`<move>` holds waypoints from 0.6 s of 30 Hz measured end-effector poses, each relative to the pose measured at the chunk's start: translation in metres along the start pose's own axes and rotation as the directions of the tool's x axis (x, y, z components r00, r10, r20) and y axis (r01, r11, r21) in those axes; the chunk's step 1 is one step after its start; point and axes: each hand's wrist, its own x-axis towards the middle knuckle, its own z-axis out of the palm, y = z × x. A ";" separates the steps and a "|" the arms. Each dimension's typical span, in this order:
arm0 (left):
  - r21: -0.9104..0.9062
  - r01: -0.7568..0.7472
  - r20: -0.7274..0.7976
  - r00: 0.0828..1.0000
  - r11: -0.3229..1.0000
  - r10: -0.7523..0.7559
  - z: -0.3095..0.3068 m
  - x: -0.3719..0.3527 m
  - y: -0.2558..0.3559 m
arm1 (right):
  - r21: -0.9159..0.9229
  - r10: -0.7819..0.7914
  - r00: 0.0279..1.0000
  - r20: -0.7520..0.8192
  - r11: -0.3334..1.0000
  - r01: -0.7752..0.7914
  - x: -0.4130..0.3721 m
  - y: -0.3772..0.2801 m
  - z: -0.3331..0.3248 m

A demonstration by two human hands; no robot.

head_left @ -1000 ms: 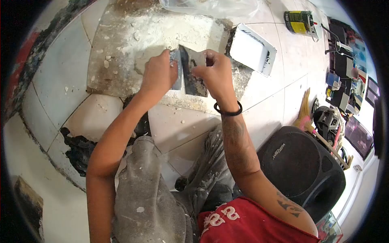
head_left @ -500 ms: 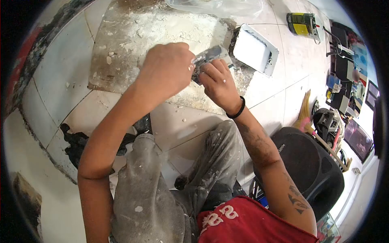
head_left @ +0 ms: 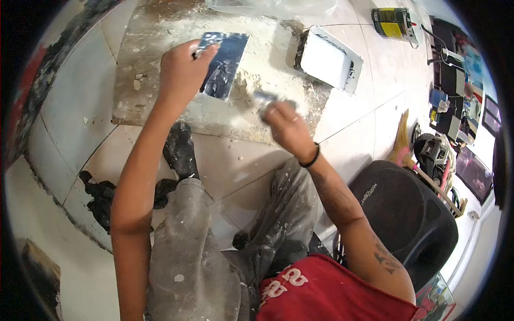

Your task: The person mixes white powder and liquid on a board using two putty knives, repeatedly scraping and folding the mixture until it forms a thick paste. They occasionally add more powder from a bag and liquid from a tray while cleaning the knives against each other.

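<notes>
My left hand pinches the edge of a dark blue rectangular putty blade. Pale smears mark the blade, which is tilted above a worn board. In my right hand, fingers are closed round a grey flat scraper; motion blurs it, so its exact shape does not show. Cream-white putty lies spread in rough patches over the board, beneath and between both hands. The two tools are apart.
A white tray with dark stains rests at the board's right. Beyond it lies a can with a yellow-green label. Clear plastic sits at the far edge. A black speaker and broom are right; black cloth lies left.
My hands were close together over the board, with the tools meeting. Now they are apart: the left has moved left with the blue blade turned face-up, the right lower with the scraper.
</notes>
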 end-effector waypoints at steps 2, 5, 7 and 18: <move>-0.210 0.076 -0.051 0.995 0.975 -0.088 0.009 -0.011 -0.021 | 0.006 -0.195 0.975 0.109 0.981 0.196 -0.031 0.003 0.034; -0.377 0.143 -0.079 0.979 0.915 -0.185 0.019 -0.031 -0.047 | -0.014 -0.312 0.922 0.229 0.946 0.324 -0.051 0.006 0.061; -0.386 0.198 -0.112 0.959 0.901 -0.259 0.016 -0.043 -0.048 | -0.036 -0.333 0.917 0.218 0.937 0.349 -0.051 0.010 0.071; -0.578 0.153 -0.193 0.929 0.801 -0.317 0.011 -0.057 -0.059 | -0.052 -0.088 0.994 -0.065 0.995 0.085 0.011 0.027 0.078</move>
